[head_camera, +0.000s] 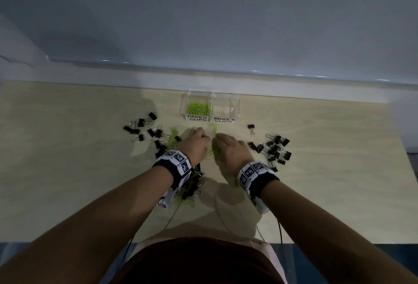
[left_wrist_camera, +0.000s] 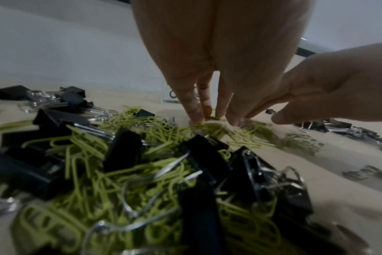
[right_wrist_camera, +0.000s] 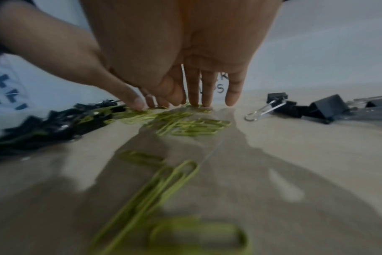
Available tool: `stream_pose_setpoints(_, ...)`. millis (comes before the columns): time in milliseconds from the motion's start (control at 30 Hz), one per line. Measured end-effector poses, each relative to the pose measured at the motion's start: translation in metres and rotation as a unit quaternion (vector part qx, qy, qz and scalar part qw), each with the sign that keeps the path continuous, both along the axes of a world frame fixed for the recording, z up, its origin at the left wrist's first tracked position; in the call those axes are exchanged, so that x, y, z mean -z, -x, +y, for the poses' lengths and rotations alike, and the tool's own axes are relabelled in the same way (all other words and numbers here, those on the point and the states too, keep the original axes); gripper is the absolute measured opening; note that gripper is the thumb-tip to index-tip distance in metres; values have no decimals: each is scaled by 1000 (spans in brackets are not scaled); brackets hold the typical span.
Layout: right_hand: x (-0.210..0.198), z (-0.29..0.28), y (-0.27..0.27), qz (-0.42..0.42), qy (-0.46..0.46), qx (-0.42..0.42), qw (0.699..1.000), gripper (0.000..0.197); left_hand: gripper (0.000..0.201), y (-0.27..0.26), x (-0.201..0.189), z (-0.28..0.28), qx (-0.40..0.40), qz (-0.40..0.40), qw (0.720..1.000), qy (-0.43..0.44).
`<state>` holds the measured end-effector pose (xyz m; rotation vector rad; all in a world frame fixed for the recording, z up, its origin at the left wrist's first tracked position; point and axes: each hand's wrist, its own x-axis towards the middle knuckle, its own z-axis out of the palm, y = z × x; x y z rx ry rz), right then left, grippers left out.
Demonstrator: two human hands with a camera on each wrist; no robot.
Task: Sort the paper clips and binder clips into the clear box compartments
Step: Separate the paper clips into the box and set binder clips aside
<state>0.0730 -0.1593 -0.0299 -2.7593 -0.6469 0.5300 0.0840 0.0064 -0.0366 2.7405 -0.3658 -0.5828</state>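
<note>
The clear box (head_camera: 235, 106) stands at the table's far edge. Its left compartment, labelled PAPER CLIPS, holds green paper clips (head_camera: 198, 108); the right one, labelled BINDER CLIPS, looks bare. In front of it my left hand (head_camera: 199, 140) has its fingertips (left_wrist_camera: 195, 112) bunched together, pinching a few loose green paper clips (left_wrist_camera: 209, 119) on the table. My right hand (head_camera: 228, 145) is beside it, with straight fingers (right_wrist_camera: 207, 96) resting their tips on the same scatter of green paper clips (right_wrist_camera: 185, 124).
Black binder clips lie in a group at the left (head_camera: 144, 127) and another at the right (head_camera: 274, 148); one lies alone (head_camera: 251, 127) near the box. A mixed heap of binder and paper clips (left_wrist_camera: 142, 163) lies under my left wrist. Cables trail over the near table edge.
</note>
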Motion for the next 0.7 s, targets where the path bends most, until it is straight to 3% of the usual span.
stream_pose_setpoints(100, -3, -11, 13, 25, -35, -13, 999, 49, 45, -5, -2, -2, 9, 1, 1000, 4)
stream_pose_setpoints(233, -15, -51, 24, 65, -52, 84, 993, 47, 71, -19, -5, -9, 47, -9, 999, -26)
stream_pose_setpoints(367, -24, -76, 48, 100, -40, 122, 987, 39, 57, -17, -6, -17, 63, -17, 996, -60)
stream_pose_setpoints(500, -18, -65, 60, 100, -77, 132, 983, 20, 51, 4, -4, -14, 89, -19, 995, -27)
stream_pose_setpoints(700, -2, -28, 30, 98, -92, 152, 979, 29, 47, 19, -7, -3, 80, 21, 995, 52)
